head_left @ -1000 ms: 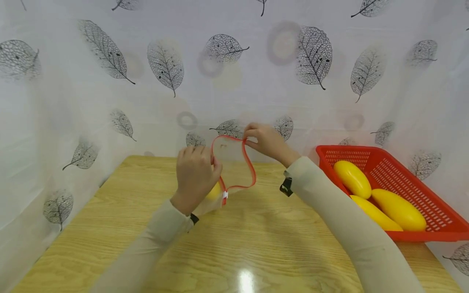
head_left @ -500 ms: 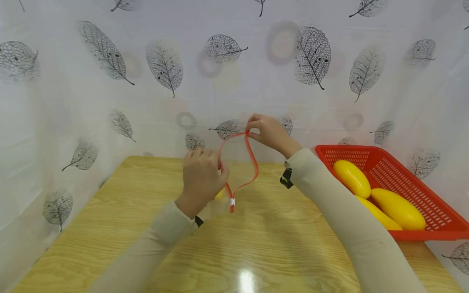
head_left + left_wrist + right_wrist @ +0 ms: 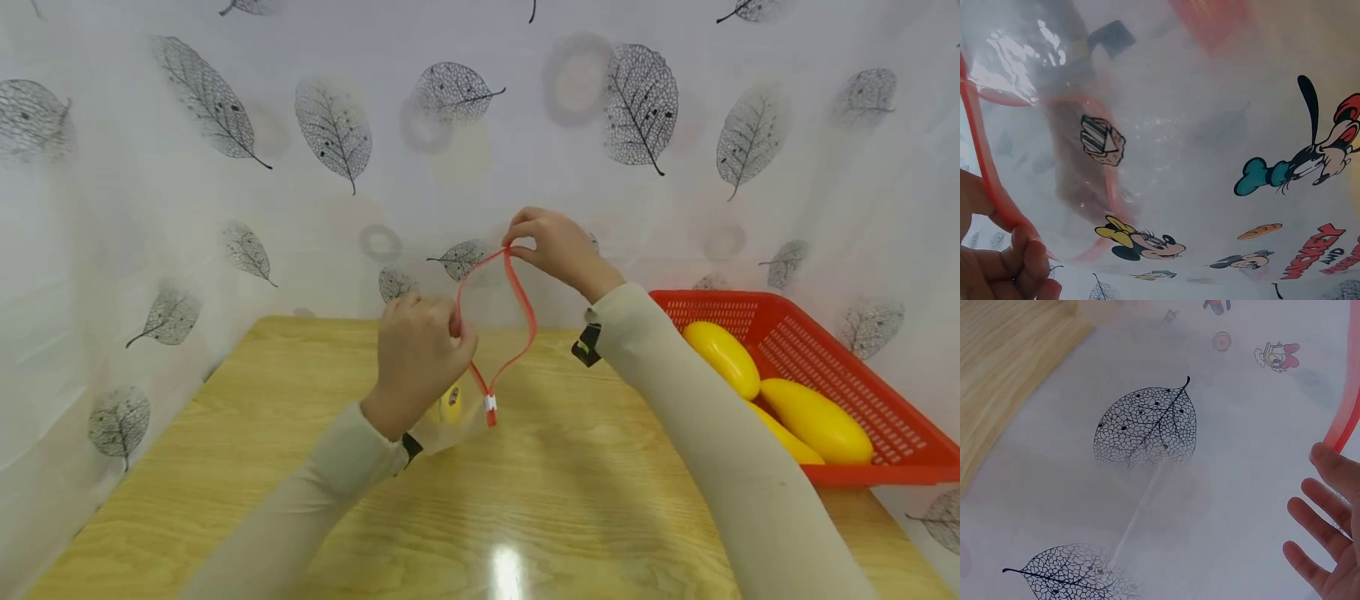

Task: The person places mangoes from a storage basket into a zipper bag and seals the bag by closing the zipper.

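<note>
1. The left hand (image 3: 420, 350) has its fingers curled, pinching the red edge of a clear bag (image 3: 522, 302).
2. The right hand (image 3: 555, 250) pinches that edge higher up between thumb and finger, its other fingers loosely bent.
3. Between the hands the bag's mouth gapes, a white slider (image 3: 491, 403) at its lower corner; cartoon figures cover the film.
4. Beneath is a wooden table (image 3: 187, 433).
5. To the right, a red basket (image 3: 877, 475) holds yellow objects (image 3: 817, 421).
6. Behind hangs a leaf-printed sheet (image 3: 300, 242).
</note>
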`<act>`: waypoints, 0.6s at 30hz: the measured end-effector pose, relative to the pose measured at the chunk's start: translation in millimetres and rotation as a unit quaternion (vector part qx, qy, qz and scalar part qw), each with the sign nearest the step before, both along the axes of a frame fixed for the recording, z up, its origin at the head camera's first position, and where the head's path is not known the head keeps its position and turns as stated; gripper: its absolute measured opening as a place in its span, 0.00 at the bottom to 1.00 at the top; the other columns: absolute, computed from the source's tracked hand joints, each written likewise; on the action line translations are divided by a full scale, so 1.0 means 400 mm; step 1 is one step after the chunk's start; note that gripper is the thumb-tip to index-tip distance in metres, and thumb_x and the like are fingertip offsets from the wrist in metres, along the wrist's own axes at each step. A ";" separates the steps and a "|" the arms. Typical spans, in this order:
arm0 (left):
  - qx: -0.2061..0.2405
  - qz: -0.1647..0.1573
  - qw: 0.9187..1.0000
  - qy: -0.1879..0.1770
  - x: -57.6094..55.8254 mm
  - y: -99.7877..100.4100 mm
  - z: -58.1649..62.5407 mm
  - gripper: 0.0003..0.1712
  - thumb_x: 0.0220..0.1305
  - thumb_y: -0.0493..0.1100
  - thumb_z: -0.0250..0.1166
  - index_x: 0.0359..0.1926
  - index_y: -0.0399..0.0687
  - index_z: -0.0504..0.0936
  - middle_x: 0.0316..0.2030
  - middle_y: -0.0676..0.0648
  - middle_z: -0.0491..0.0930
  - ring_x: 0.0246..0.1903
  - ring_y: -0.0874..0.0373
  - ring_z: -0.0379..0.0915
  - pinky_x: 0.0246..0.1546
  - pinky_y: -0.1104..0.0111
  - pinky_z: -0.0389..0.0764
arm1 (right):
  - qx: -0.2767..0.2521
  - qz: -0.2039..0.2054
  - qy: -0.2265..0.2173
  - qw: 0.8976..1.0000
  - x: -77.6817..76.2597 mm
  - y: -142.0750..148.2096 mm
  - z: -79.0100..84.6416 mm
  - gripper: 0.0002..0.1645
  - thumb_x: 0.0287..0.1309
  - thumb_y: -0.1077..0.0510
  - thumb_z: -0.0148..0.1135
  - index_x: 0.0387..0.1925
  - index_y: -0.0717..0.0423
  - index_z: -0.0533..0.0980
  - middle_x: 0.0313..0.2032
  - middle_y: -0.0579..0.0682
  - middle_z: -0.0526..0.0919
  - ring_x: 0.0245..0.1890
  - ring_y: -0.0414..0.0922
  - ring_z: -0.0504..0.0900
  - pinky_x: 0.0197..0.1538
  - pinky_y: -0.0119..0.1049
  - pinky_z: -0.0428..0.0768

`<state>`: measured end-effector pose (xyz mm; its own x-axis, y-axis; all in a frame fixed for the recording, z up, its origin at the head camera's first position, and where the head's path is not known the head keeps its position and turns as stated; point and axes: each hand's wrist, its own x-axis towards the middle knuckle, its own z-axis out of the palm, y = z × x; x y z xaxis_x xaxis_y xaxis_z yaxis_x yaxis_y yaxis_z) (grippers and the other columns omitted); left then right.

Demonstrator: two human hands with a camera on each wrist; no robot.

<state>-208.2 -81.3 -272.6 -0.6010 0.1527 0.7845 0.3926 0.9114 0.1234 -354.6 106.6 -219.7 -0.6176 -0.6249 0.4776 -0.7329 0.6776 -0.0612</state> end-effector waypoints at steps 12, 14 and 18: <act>0.022 0.021 0.999 -0.027 -0.022 -0.008 -0.022 0.14 0.48 0.39 0.62 0.12 0.47 0.68 0.12 0.51 0.69 0.20 0.53 0.64 0.27 0.62 0.67 | 0.012 0.009 -0.008 1.000 -0.008 -0.017 -0.037 0.09 0.55 0.60 0.64 0.38 0.55 0.84 0.41 0.54 0.82 0.42 0.51 0.81 0.47 0.42 0.79; 0.025 0.022 0.999 -0.028 -0.026 -0.010 -0.029 0.14 0.48 0.39 0.62 0.12 0.47 0.68 0.12 0.51 0.68 0.19 0.53 0.64 0.26 0.63 0.66 | 0.015 0.008 -0.010 1.000 -0.011 -0.019 -0.044 0.09 0.55 0.60 0.64 0.38 0.54 0.84 0.41 0.53 0.82 0.42 0.51 0.81 0.47 0.42 0.79; 0.020 0.028 0.999 -0.027 -0.032 -0.012 -0.037 0.14 0.48 0.39 0.62 0.12 0.47 0.68 0.12 0.51 0.69 0.19 0.52 0.64 0.25 0.64 0.64 | 0.019 0.006 -0.011 1.000 -0.015 -0.017 -0.055 0.09 0.54 0.60 0.64 0.39 0.54 0.83 0.42 0.54 0.82 0.43 0.51 0.81 0.48 0.42 0.79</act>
